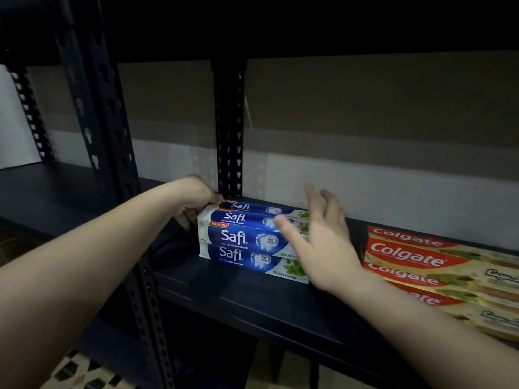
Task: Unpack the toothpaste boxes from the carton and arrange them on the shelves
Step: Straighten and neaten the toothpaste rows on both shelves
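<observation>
Several blue and white Safi toothpaste boxes (238, 237) lie stacked lengthwise on a dark metal shelf (252, 299). My left hand (196, 202) is curled around the left end of the upper boxes, fingers wrapped over the corner. My right hand (320, 240) hovers with fingers spread in front of the right end of the stack, hiding that end; whether it touches the boxes is unclear. To the right, several red and gold Colgate boxes (438, 273) lie stacked on the same shelf. The carton is not in view.
A dark perforated upright post (230, 130) stands behind the Safi stack, another post (112, 153) nearer on the left. A shelf board overhead is dark. A grey wall runs behind. Patterned floor (81, 372) shows at lower left.
</observation>
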